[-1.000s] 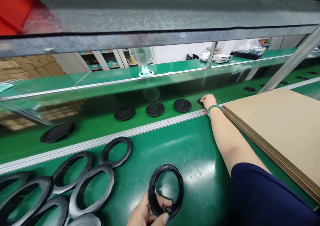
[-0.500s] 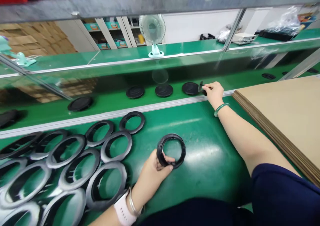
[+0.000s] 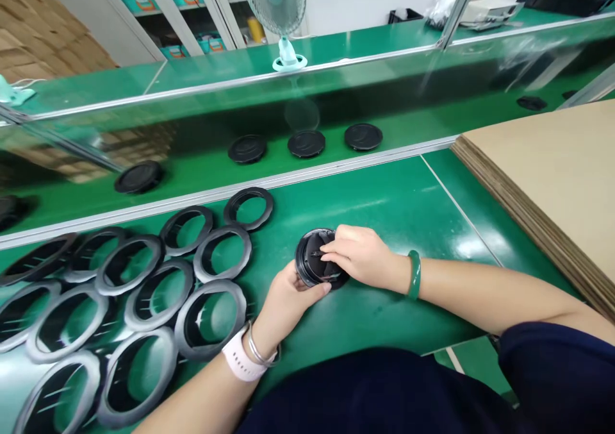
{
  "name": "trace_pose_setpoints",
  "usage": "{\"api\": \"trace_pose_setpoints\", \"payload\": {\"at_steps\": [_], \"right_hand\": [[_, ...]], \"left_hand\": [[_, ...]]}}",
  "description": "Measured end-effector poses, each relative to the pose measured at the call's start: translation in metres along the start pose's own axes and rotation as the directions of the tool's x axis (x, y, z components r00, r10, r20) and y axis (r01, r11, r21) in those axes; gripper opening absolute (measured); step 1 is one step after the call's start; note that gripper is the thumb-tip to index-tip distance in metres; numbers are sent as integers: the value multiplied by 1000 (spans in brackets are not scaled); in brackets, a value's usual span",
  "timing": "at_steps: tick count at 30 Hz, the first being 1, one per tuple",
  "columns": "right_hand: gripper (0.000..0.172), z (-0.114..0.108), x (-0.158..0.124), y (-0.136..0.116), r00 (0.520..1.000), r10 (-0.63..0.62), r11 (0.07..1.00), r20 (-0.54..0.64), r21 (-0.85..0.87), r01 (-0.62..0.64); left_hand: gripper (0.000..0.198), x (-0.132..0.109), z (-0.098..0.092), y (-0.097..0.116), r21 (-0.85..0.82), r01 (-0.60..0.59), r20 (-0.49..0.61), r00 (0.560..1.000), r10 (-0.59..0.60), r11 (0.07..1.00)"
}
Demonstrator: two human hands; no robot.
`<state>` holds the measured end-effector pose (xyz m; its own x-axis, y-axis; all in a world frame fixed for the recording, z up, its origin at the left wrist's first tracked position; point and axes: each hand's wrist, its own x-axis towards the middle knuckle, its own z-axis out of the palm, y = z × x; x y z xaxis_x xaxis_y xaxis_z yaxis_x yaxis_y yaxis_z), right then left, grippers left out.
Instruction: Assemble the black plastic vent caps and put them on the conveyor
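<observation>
My left hand [image 3: 298, 290] grips a black plastic ring [image 3: 302, 262] by its lower left rim, a little above the green table. Inside the ring's opening sits a dark round disc [image 3: 318, 254]. My right hand [image 3: 355, 254] pinches this disc near its middle with thumb and fingers, and covers its right side. To the left, several loose black rings [image 3: 211, 318] with wide grey-looking rims lie close together on the table, some overlapping.
Behind a metal rail [image 3: 288, 179] runs a green belt-like strip carrying several black round pieces [image 3: 364, 137]. A stack of cardboard sheets [image 3: 542, 158] lies on the right. A small fan [image 3: 276, 11] stands on the back shelf, beyond a clear panel.
My right hand has come back from beside the strip with the dark disc, down to the ring in my left hand. The disc is now in the ring's opening. The view has shifted.
</observation>
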<state>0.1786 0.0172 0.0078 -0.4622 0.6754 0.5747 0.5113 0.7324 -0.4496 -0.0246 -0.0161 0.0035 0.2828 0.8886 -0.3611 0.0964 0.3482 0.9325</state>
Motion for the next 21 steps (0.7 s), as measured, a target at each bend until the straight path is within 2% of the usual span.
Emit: {"api": "trace_pose_setpoints", "payload": {"at_steps": [4,10,13,18,21], "right_hand": [[26,-4,-2,2,999,-34,999,36,-11,34],[29,-5,-7,0,992,-46,996,117,-71,54],[30,-4,-9,0,989,-65,992,135,-102,79],[31,-8,-8,-2,969,-179,952,173,-220,215],[30,-10,-7,-3,962,-212,938,170,-242,249]], "left_hand": [[40,0,-4,1,20,57,45,997,-57,998],[50,-1,2,5,9,114,-49,992,-114,993],[52,-3,5,4,30,102,-71,992,-100,994],[50,-6,6,-2,109,60,-94,994,-50,992],[50,-7,6,-4,128,42,-97,995,-30,991]]}}
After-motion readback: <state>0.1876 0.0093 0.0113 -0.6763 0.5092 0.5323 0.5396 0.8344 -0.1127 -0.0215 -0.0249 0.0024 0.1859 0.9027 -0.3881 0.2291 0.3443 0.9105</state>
